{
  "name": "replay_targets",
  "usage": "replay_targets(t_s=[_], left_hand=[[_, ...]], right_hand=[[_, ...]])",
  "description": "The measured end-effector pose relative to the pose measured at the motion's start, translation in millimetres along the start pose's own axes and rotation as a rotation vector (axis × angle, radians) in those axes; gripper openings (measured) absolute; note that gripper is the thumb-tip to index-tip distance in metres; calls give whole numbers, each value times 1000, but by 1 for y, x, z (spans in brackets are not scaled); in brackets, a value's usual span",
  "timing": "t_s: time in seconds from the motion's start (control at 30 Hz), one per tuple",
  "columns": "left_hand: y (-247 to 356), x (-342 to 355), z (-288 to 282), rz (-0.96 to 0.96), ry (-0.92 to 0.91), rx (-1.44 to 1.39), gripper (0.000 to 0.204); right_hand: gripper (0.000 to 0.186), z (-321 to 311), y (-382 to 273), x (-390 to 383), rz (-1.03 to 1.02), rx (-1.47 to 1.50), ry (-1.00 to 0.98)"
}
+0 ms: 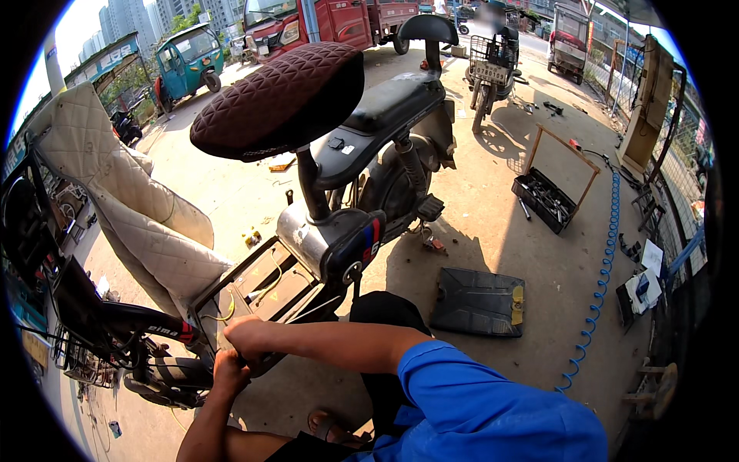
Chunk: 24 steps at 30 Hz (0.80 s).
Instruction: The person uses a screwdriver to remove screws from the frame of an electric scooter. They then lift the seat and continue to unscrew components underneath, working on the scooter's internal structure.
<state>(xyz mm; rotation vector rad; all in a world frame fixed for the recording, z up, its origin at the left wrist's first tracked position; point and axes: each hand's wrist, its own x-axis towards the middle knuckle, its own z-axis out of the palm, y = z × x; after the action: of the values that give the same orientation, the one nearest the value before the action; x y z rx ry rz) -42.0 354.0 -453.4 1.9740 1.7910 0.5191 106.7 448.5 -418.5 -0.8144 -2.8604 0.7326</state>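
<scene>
**Both hands at the front lip of the scooter's open floor bay**

The scooter (362,177) stands with its long axis running from 7 o'clock (front wheel and fender) to 1 o'clock (rear seat and backrest). The floor cover is off. The bay (265,289) is exposed between the seat post and the front column, and loose yellow wires (269,281) lie inside it.

The right hand (248,336) comes in from 5 o'clock, forearm nearly level, and sits at the bay's near edge, at about 7 o'clock from the bay's middle. Its fingers are curled down over the lip. Whether they clamp a part or only press on the edge cannot be told; the knuckles hide the contact.

The left hand (229,375) rises from 6 o'clock and meets the same edge just below the right hand, the two touching or nearly so. Its fingers are folded under the rim; the grip is closed in form, but what it holds is hidden.

The bay opening lies up and to 1 o'clock from both grips, along the scooter's long axis. The right hand is nearer to the wires.

Surroundings:
- Quilted seat (281,100), tipped up on its post, at 12 o'clock.
- Black cover panel (479,302) flat on the ground at 3 o'clock, well apart.
- Open toolbox (545,199) at 2 o'clock.
- Blue coiled hose (604,266) along the right side.
</scene>
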Motion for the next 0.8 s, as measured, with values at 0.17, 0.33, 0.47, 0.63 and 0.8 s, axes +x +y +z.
replay_targets(t_s=[0.17, 0.33, 0.47, 0.63, 0.8], left_hand=[[6, 1, -4, 10, -33, 58, 12], [11, 3, -6, 5, -85, 213, 20], [14, 0, -8, -6, -64, 275, 31], [15, 0, -10, -54, -85, 342, 40], [24, 1, -13, -77, -100, 361, 40]], right_hand=[[49, 4, 1, 2, 1, -9, 4], [42, 17, 7, 11, 7, 8, 38], [40, 2, -1, -1, 21, 13, 7], [37, -3, -1, -5, 27, 13, -7], [36, 0, 0, -6, 25, 20, 30]])
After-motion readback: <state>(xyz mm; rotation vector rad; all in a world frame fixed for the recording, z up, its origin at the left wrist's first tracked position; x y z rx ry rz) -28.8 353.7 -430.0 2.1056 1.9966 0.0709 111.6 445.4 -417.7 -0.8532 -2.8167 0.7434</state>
